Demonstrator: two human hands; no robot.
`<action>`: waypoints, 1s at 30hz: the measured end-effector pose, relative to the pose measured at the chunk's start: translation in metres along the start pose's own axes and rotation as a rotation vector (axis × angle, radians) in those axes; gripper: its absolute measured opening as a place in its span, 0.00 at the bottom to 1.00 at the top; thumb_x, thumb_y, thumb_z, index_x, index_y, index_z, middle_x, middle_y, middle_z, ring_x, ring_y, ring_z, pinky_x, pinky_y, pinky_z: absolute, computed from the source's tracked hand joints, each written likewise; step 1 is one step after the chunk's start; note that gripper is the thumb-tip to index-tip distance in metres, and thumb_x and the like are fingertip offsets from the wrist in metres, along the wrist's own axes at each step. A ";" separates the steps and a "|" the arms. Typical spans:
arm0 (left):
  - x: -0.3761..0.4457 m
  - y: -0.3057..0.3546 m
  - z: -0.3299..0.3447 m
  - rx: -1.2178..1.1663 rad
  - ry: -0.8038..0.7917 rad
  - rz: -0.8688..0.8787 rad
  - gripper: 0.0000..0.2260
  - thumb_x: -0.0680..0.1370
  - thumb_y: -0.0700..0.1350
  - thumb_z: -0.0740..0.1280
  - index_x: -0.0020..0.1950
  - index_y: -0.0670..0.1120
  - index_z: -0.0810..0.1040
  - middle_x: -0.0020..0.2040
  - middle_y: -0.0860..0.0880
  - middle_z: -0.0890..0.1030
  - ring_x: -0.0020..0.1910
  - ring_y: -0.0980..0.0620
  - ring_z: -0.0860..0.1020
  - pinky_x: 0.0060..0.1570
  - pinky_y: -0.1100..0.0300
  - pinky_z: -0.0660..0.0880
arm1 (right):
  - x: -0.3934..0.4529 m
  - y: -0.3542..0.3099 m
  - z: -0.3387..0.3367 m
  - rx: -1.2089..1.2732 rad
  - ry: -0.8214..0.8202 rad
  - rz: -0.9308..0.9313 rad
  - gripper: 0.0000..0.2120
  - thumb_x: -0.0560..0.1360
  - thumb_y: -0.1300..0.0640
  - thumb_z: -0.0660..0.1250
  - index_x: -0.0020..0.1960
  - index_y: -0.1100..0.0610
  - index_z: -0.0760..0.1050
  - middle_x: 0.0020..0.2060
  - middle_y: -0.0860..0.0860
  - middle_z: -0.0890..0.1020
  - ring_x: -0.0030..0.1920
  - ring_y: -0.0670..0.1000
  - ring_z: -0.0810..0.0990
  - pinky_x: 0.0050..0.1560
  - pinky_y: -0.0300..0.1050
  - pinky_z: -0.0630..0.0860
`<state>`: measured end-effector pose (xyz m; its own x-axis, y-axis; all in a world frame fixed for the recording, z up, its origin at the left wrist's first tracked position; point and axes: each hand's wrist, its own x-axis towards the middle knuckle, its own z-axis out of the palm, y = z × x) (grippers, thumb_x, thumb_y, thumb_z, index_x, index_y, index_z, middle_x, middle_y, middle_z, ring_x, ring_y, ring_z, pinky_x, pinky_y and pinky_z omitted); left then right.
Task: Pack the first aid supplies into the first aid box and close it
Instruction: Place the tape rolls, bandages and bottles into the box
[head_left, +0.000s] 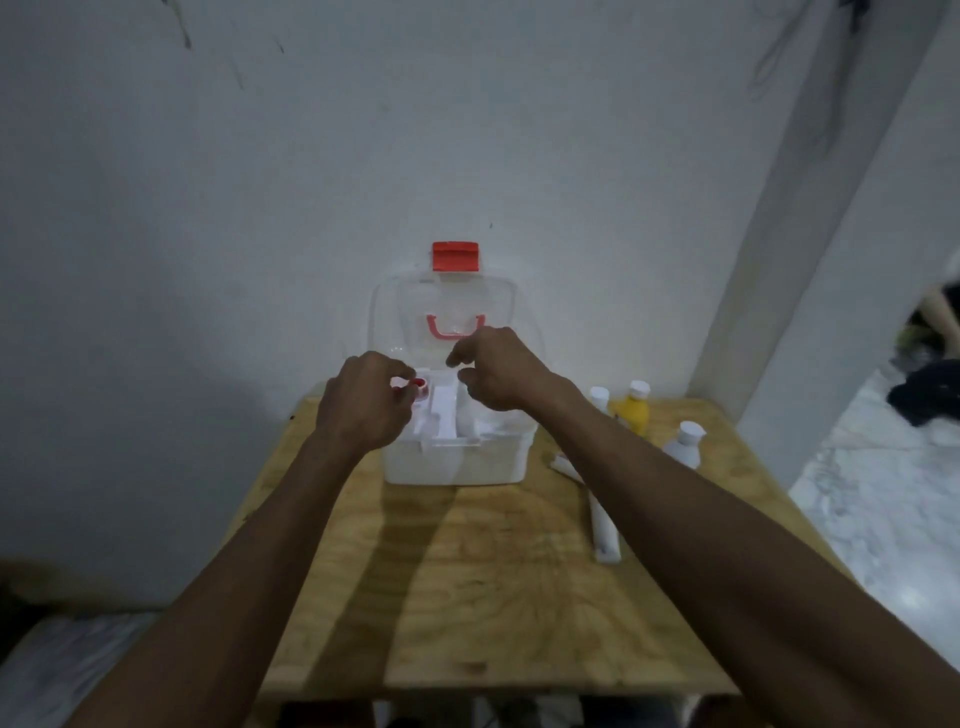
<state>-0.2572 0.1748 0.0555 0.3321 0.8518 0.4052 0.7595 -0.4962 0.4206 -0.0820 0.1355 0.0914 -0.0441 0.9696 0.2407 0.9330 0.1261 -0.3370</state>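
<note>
Left hand (363, 402) pinching small red-capped clear vial (418, 387) over open white plastic box (457, 462); light, slippery, probably fragile; right hand (493, 371) hovering loosely open, empty.

Not much to report on the person: both forearms are bare right to the bottom edge of the frame, no sleeves showing. The left hand (363, 405) and right hand (498, 369) have no gloves, rings, watch or wristbands.
</note>
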 end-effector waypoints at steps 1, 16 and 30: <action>-0.005 0.005 0.001 -0.015 0.007 0.019 0.11 0.77 0.47 0.70 0.55 0.44 0.84 0.56 0.46 0.85 0.51 0.46 0.83 0.51 0.54 0.78 | -0.011 0.001 -0.009 0.012 0.006 0.009 0.15 0.78 0.62 0.67 0.64 0.59 0.79 0.64 0.57 0.79 0.61 0.55 0.79 0.64 0.47 0.75; -0.090 0.117 0.094 -0.176 -0.189 0.138 0.15 0.77 0.49 0.68 0.63 0.48 0.79 0.58 0.48 0.82 0.58 0.47 0.79 0.57 0.54 0.75 | -0.181 0.107 -0.029 0.107 0.126 0.430 0.11 0.73 0.61 0.68 0.53 0.59 0.84 0.49 0.57 0.86 0.49 0.54 0.83 0.45 0.37 0.73; -0.060 0.134 0.150 0.135 -0.379 0.208 0.17 0.77 0.40 0.63 0.66 0.46 0.74 0.66 0.44 0.75 0.65 0.43 0.71 0.60 0.50 0.72 | -0.199 0.126 0.040 0.088 0.093 0.615 0.18 0.76 0.47 0.66 0.58 0.60 0.74 0.55 0.58 0.79 0.56 0.58 0.78 0.46 0.45 0.71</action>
<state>-0.0914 0.0825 -0.0337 0.6478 0.7500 0.1335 0.7127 -0.6586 0.2414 0.0295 -0.0331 -0.0353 0.5262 0.8485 0.0558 0.7448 -0.4283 -0.5116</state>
